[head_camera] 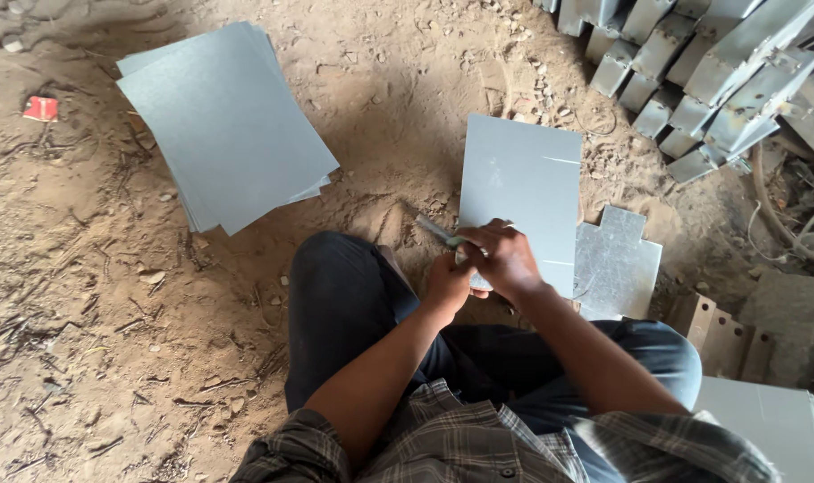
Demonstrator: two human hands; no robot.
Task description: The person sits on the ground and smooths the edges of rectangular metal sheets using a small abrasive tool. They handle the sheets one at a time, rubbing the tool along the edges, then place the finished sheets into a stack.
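Squatting on loose, twig-strewn dirt. Both hands at 6 o'clock over a flat grey metal sheet [521, 192], smooth, rectangular, its near edge hidden under them. Right hand [505, 259] clenched on the sheet's near edge; left hand [447, 282] grips a thin tool [438, 231]. Stack [223, 121] of like sheets at 10 o'clock. Folded metal boxes [702, 80] at 2 o'clock. Notched cut piece [617, 259] just right of the sheet.

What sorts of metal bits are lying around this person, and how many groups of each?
Stack of flat grey sheets: 1
Single flat sheet under the hands: 1
Notched cut-out sheet: 1
Heap of folded metal boxes: 1
Total: 4
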